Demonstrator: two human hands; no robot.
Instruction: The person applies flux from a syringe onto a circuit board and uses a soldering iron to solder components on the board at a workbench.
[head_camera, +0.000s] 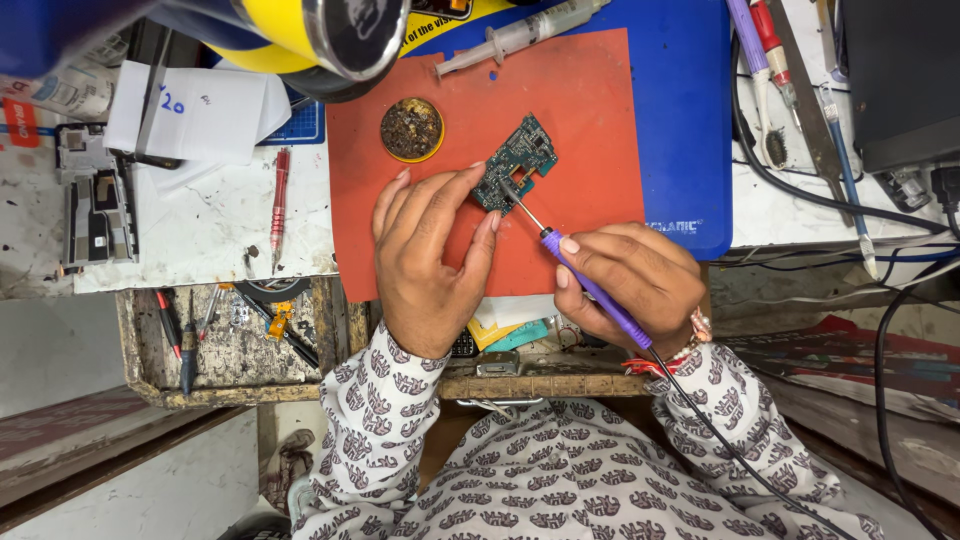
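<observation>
Here the green circuit board (517, 162) lies on the red mat (590, 110), toward its middle, tilted so one corner points far and right. The left hand (425, 250) pins the board's near-left edge, its fingers spread and pressing down rather than clenched. The right hand (635, 280) grasps the purple soldering iron (590, 285) like a pen, fingers closed round its handle, and the metal tip meets the board near its centre. To do this well, I judge the left fingertips should stay clear of the hot tip while holding the board flat, and the iron should rest only on the one joint. Just far-left of the board sits a round tin of brass tip cleaner (411, 129). Farther off, a syringe (520, 35) lies at the mat's far edge.
</observation>
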